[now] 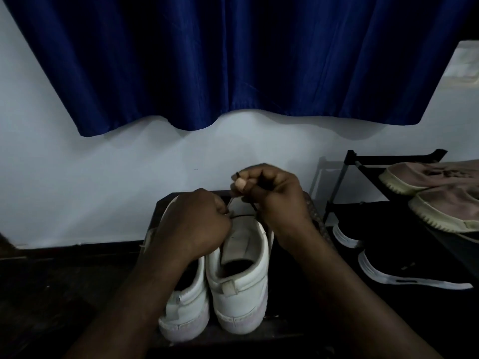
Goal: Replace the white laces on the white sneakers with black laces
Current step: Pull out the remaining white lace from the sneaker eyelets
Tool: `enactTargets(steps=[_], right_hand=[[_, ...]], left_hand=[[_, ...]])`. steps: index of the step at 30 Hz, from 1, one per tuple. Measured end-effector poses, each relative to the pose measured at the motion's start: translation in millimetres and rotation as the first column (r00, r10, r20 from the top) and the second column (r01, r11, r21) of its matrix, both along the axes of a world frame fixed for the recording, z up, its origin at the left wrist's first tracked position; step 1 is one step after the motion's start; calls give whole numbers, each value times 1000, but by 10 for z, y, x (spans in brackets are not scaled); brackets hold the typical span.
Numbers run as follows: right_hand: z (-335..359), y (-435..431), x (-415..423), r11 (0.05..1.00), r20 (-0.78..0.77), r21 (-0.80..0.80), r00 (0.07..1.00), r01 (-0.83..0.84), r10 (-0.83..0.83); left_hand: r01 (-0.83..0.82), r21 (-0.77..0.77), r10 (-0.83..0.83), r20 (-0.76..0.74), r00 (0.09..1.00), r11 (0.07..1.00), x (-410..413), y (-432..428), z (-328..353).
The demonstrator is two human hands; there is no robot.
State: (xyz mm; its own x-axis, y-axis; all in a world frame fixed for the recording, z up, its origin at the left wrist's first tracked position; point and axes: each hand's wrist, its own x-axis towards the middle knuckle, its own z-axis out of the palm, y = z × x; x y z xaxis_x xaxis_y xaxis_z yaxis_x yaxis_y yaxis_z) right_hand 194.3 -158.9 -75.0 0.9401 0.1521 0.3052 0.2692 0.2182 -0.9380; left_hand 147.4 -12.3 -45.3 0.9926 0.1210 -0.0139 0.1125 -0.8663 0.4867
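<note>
Threading the black lace (pixel 245 216) through one white sneaker (pixel 241 275), seemingly: the right hand (pixel 274 200) pinches its raised end, the left hand (pixel 191 224) curls by the eyelets (hold unclear); next comes feeding another eyelet.

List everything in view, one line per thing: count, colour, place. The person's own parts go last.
white sneakers: 2, white, side by side at bottom centre, heels toward the camera
black lace: 1, black, at the right-hand sneaker's front
curtain: 1, blue, hanging across the top
wall: 1, white, behind the sneakers
shoe rack: 1, black, at right
beige shoes: 2, beige, on the rack's top shelf
black shoes: 2, black with white soles, below the beige shoes
left grip: 1, left hand, curled at the sneakers' front, contents hidden
right grip: 1, right hand, pinching the black lace
</note>
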Motion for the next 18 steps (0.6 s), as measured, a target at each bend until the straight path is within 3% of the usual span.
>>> enactTargets(steps=[2, 5, 8, 10, 13, 16, 18], right_hand=[[165, 35, -27, 977, 36, 202, 997, -71, 65], [392, 13, -62, 845, 59, 508, 986, -165, 156], [470, -49, -57, 790, 62, 582, 979, -193, 193], [430, -52, -37, 872, 77, 451, 982, -191, 175], [237, 2, 6, 994, -6, 91, 998, -55, 56], [60, 1, 48, 980, -47, -201, 999, 12, -22], [23, -35, 53, 951, -57, -307, 997, 24, -43]], left_hand=[[12, 21, -12, 6, 1000, 1000, -10, -13, 8], [34, 95, -39, 47, 998, 995, -12, -53, -10], [12, 96, -20, 85, 996, 995, -18, -59, -41], [-7, 58, 2, 85, 996, 998, -18, -54, -49], [-40, -27, 42, 59, 997, 999, -35, -43, -26], [-54, -56, 57, 46, 997, 997, -22, -25, -20], [-48, -81, 51, 27, 998, 996, -17, -31, -7]])
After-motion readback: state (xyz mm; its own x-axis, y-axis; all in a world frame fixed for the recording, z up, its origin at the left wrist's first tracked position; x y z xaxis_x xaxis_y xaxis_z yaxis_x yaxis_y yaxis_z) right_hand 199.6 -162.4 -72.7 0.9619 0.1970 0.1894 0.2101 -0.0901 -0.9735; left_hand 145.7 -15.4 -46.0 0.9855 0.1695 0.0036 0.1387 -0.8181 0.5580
